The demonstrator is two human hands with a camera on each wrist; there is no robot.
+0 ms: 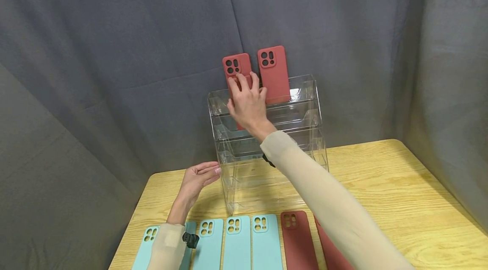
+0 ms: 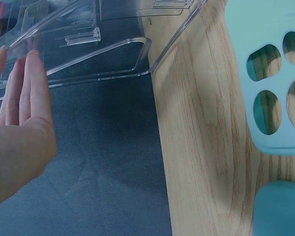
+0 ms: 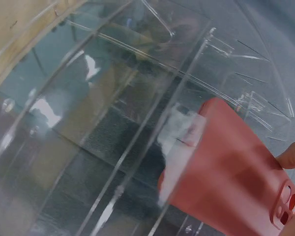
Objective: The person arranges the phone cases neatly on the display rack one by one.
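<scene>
Currently, right hand (image 1: 248, 107) pinches red case (image 3: 226, 172) near camera end, at left half of clear rack (image 1: 289, 126). Case's long axis steep, camera end up, lower end seemingly behind rack's second-tier lip. Right hand nearer to case; left hand (image 1: 198, 179) lower, beside rack's left side, fingers straight and together, contact unclear.

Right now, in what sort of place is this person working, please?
Probably a curtained work booth, perhaps a mock shop display. Grey curtains hang behind and beside a wooden table; on it stands a clear tiered rack, with phone cases in a row in front of it.
</scene>
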